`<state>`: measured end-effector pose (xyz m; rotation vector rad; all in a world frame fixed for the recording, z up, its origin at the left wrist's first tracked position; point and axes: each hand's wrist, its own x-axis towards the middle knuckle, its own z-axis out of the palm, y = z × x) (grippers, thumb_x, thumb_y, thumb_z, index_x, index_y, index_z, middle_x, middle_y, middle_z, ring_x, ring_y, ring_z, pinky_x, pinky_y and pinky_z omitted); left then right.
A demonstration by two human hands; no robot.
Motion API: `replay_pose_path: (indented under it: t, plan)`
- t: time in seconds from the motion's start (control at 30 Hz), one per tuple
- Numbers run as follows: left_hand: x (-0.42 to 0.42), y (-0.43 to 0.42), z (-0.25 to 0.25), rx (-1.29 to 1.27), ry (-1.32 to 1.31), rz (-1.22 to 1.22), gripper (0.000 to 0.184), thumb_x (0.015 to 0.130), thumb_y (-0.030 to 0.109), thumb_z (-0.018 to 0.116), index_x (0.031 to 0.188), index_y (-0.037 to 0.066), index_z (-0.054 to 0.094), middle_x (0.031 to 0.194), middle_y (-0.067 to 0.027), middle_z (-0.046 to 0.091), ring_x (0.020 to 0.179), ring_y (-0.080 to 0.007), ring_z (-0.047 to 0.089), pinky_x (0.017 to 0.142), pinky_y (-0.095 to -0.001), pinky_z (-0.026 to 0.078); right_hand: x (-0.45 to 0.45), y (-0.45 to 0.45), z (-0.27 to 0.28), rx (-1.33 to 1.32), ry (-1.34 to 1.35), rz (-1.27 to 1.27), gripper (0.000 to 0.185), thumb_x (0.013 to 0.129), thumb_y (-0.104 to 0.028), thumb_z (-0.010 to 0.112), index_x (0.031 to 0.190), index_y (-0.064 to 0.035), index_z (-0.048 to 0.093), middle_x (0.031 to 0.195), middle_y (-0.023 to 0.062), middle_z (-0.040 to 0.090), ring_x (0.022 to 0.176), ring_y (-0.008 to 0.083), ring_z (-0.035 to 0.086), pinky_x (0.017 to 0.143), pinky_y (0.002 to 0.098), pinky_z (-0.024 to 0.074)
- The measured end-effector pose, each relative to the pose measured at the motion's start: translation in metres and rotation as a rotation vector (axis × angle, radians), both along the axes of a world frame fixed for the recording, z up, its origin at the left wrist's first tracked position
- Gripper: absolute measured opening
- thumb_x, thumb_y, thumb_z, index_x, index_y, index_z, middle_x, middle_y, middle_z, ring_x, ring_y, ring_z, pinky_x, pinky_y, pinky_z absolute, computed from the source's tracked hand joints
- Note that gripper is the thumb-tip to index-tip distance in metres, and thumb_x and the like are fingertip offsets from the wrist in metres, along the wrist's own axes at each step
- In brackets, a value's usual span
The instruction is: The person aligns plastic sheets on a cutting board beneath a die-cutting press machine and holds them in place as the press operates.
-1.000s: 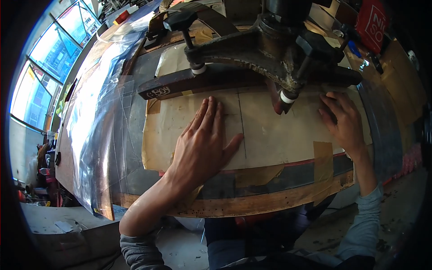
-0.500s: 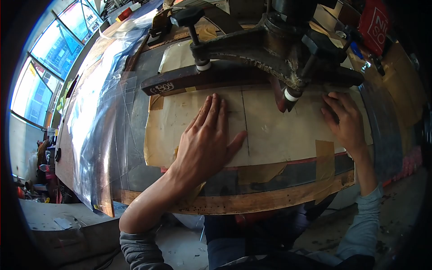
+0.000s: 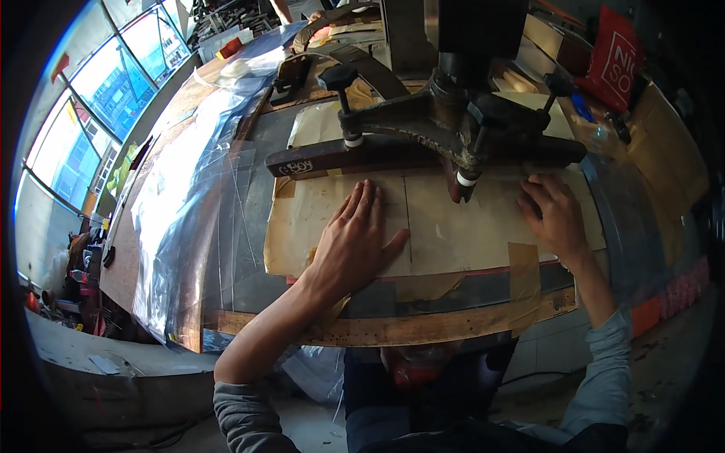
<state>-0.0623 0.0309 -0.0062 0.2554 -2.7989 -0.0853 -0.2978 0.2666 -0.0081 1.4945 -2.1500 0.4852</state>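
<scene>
My left hand [image 3: 353, 238] lies flat on a cream paper sheet [image 3: 445, 226], fingers together and stretched forward, thumb out to the side. A thin dark line crosses the sheet just right of it. My right hand [image 3: 557, 214] rests near the sheet's right end, fingers bent and thumb apart, with no object visible in it. Just beyond both hands, a long dark metal bar [image 3: 393, 158] marked with white lettering spans the sheet. Above the bar sits a cast metal press bracket [image 3: 430, 124] with black knobs.
Brown tape [image 3: 523, 279] runs down over the wooden front edge [image 3: 423, 326] of the worktable. Clear plastic sheets [image 3: 177, 226] cover its left side. A red bag [image 3: 613, 64] stands at the back right. At the far back, part of another person's arm [image 3: 282, 10] shows.
My view has tilted up and shifted slightly, so more of the back and the column shows. Both hands keep nearly the same places on the sheet.
</scene>
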Motion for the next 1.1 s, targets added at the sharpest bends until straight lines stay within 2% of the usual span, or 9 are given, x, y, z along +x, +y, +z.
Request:
replay_pose_path:
  t: [0.33, 0.5, 0.53, 0.67, 0.73, 0.77, 0.87, 0.9, 1.1]
  plan:
    - [0.0, 0.0, -0.004, 0.038, 0.047, 0.03, 0.065, 0.091, 0.037, 0.059, 0.129, -0.014, 0.047, 0.138, -0.0328, 0.043, 0.129, -0.0386, 0.045, 0.107, -0.0422, 0.04, -0.005, 0.001, -0.011, -0.035, 0.115, 0.012, 0.021, 0.083, -0.019, 0.068, 0.094, -0.0011, 0.069, 0.1, 0.0096, 0.063, 0.094, 0.0259, 0.061, 0.082, 0.0395, 0.0497]
    - [0.017, 0.024, -0.006, -0.165, 0.172, 0.135, 0.055, 0.09, 0.035, 0.061, 0.124, -0.008, 0.054, 0.135, -0.026, 0.05, 0.124, -0.0364, 0.051, 0.106, -0.0434, 0.04, 0.005, 0.001, -0.004, 0.046, 0.103, 0.036, 0.018, 0.085, -0.02, 0.066, 0.091, -0.0027, 0.069, 0.096, 0.0091, 0.065, 0.09, 0.0269, 0.062, 0.083, 0.0399, 0.049]
    - [0.02, 0.035, -0.004, -0.207, 0.215, 0.174, 0.053, 0.09, 0.034, 0.061, 0.123, -0.007, 0.056, 0.134, -0.0245, 0.052, 0.123, -0.036, 0.052, 0.106, -0.0435, 0.039, 0.017, 0.009, -0.003, -0.017, 0.02, 0.053, 0.019, 0.086, -0.02, 0.065, 0.091, -0.0029, 0.069, 0.096, 0.0089, 0.065, 0.09, 0.0271, 0.063, 0.082, 0.0397, 0.0489]
    - [0.059, 0.132, -0.02, 0.032, 0.463, 0.191, 0.036, 0.093, 0.025, 0.056, 0.12, 0.001, 0.06, 0.129, -0.0184, 0.057, 0.124, -0.0307, 0.053, 0.108, -0.043, 0.036, 0.129, 0.043, -0.007, -0.228, -0.235, 0.024, 0.025, 0.089, -0.027, 0.064, 0.097, -0.0041, 0.07, 0.101, 0.0058, 0.067, 0.095, 0.0252, 0.064, 0.083, 0.0401, 0.0463]
    - [0.056, 0.144, -0.04, 0.006, 0.482, 0.244, 0.035, 0.094, 0.025, 0.054, 0.121, 0.004, 0.06, 0.13, -0.0138, 0.058, 0.124, -0.0258, 0.054, 0.107, -0.0405, 0.034, 0.154, 0.048, -0.033, -0.348, -0.01, -0.077, 0.027, 0.091, -0.028, 0.058, 0.102, -0.0061, 0.07, 0.106, 0.0042, 0.068, 0.098, 0.0225, 0.064, 0.086, 0.0395, 0.0435]
    - [0.052, 0.144, -0.047, -0.09, 0.538, 0.295, 0.033, 0.095, 0.026, 0.049, 0.118, 0.007, 0.064, 0.126, -0.0086, 0.062, 0.119, -0.0204, 0.058, 0.102, -0.036, 0.035, 0.15, 0.041, -0.042, -0.42, 0.108, -0.124, 0.029, 0.093, -0.029, 0.056, 0.104, -0.0071, 0.07, 0.108, 0.0035, 0.068, 0.099, 0.0211, 0.064, 0.087, 0.0392, 0.0421]
    - [0.044, 0.138, -0.062, -0.125, 0.678, 0.287, 0.033, 0.096, 0.026, 0.045, 0.114, 0.009, 0.066, 0.12, -0.0059, 0.066, 0.114, -0.0169, 0.061, 0.095, -0.0325, 0.037, 0.144, 0.033, -0.067, -0.543, 0.19, -0.16, 0.032, 0.095, -0.027, 0.047, 0.107, -0.0103, 0.07, 0.113, 0.0021, 0.069, 0.102, 0.0168, 0.064, 0.089, 0.0366, 0.0384]
    - [0.041, 0.136, -0.062, -0.195, 0.739, 0.292, 0.036, 0.097, 0.027, 0.04, 0.107, 0.01, 0.07, 0.112, -0.0035, 0.07, 0.106, -0.0162, 0.066, 0.088, -0.0302, 0.039, 0.141, 0.03, -0.071, -0.577, 0.207, -0.159, 0.035, 0.094, -0.024, 0.04, 0.106, -0.0113, 0.071, 0.11, 0.0013, 0.071, 0.099, 0.015, 0.065, 0.086, 0.0335, 0.038]
    - [0.035, 0.13, -0.07, -0.259, 0.861, 0.255, 0.039, 0.098, 0.027, 0.039, 0.1, 0.011, 0.074, 0.104, -0.0004, 0.073, 0.097, -0.0137, 0.069, 0.079, -0.027, 0.043, 0.141, 0.029, -0.07, -0.593, 0.251, -0.167, 0.038, 0.095, -0.021, 0.037, 0.103, -0.0102, 0.073, 0.106, 0.0, 0.072, 0.096, 0.0148, 0.066, 0.087, 0.0315, 0.0369]
